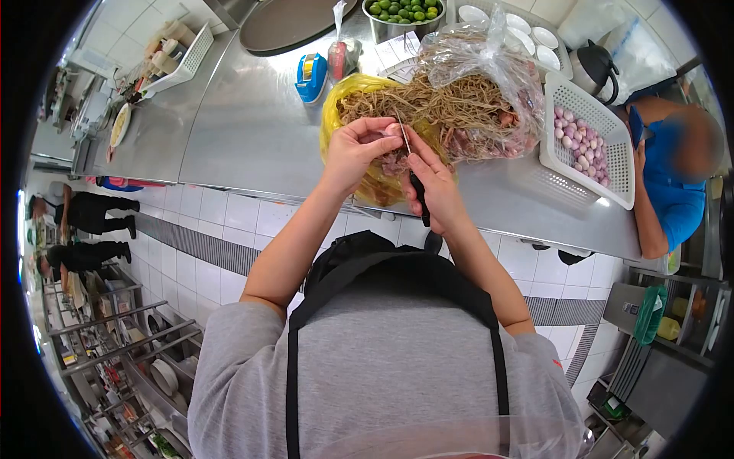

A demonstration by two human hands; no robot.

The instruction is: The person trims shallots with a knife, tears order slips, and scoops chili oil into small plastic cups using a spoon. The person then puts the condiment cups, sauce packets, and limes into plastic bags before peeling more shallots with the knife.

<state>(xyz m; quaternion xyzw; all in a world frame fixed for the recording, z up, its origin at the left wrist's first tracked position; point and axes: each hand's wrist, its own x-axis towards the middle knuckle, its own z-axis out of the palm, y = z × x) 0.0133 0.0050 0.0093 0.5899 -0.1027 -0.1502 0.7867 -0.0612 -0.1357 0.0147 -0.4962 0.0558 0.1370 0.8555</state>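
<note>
My right hand (437, 187) is wrapped round the black handle of a small knife (417, 191), its blade pointing up toward my other hand. Between the fingertips of my left hand (359, 153) is a small pale pinkish shallot (393, 130), touching the blade. Both hands are over an open yellow plastic bag (330, 115) on the steel counter. Behind them, a clear plastic bag (489, 69) partly covers a heap of dry brown stalks or roots (451, 99). A white perforated basket (552, 145) of peeled purple shallots (585, 149) stands to the right.
A blue tape dispenser (310, 78), a round tray (283, 27), and a bowl of green limes (405, 9) are farther back. A person in blue (680, 199) is at the right end. The steel counter's edge (275, 196) runs before me.
</note>
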